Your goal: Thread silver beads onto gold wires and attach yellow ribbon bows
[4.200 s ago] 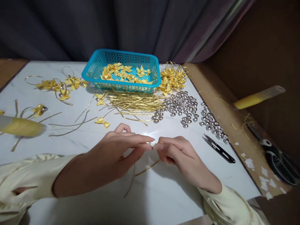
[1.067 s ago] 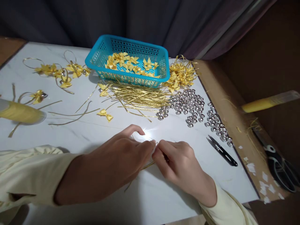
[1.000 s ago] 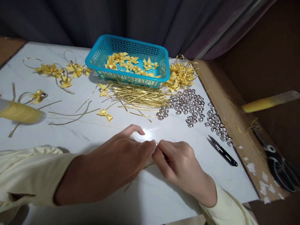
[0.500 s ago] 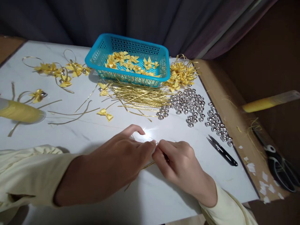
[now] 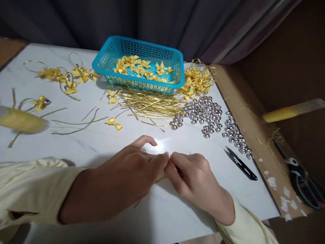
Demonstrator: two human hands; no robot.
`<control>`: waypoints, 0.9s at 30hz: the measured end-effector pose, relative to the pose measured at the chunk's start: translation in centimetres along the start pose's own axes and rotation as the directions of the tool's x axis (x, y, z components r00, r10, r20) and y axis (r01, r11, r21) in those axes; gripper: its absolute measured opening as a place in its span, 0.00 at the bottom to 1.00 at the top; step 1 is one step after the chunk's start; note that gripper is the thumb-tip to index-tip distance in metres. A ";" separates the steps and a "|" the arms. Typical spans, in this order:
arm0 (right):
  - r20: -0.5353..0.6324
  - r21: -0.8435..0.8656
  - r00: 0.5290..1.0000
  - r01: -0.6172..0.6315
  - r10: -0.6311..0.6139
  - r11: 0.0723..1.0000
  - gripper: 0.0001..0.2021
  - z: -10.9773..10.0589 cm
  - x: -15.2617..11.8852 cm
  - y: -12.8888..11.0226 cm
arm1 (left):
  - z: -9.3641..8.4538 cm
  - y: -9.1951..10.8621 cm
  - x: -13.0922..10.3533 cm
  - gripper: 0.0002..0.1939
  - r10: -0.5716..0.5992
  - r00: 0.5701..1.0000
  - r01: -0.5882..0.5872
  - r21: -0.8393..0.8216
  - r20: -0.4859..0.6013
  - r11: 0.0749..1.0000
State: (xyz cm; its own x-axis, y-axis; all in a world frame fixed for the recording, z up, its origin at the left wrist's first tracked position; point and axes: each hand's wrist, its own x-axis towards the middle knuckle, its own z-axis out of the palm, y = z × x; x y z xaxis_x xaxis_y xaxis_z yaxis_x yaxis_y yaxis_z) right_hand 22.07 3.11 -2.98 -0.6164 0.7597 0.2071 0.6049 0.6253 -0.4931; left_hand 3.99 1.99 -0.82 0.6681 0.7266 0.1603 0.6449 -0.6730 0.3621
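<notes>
Where the left hand [image 5: 124, 173] and right hand [image 5: 194, 174], both curled, come together at the lower centre of the head view, I cannot tell what either grips; a gold cord [image 5: 160, 179] shows between them.

– What's behind the table [image 5: 208, 145]?
– A dark curtain [image 5: 157, 20] hanging in folds, more purple towards the table's right
– And right of the table?
– A tan board [image 5: 227, 86] along its edge, then a dark brown surface [image 5: 291, 61], too dim to call a wall
– Left of it?
– Brown wood [image 5: 10, 51] by the table's far left corner
– The light?
– A white glare [image 5: 158, 145] on the table's top, shadow [image 5: 106, 234] along its near side
</notes>
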 end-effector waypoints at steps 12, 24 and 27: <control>-0.020 -0.025 1.000 0.001 -0.002 1.000 0.15 0.0 0.1 0.0 | 0.1 -0.3 0.1 0.13 0.042 0.999 -0.042 -0.029 0.009 0.999; -0.009 -0.021 1.000 -0.002 0.002 1.000 0.15 -0.2 0.2 -0.1 | 0.0 0.2 0.1 0.13 0.001 1.000 -0.001 0.021 -0.003 1.000; -0.016 -0.032 1.000 0.007 -0.008 0.999 0.15 -0.1 0.1 -0.1 | -0.1 0.1 0.0 0.14 0.002 1.000 -0.002 0.008 0.013 1.000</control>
State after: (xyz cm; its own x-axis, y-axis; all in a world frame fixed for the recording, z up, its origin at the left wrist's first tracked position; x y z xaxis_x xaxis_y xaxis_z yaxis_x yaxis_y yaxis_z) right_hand 22.01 3.21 -2.83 -0.6127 0.7576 0.2248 0.6163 0.6362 -0.4642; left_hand 4.09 1.93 -0.70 0.6740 0.7236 0.1487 0.6469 -0.6754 0.3541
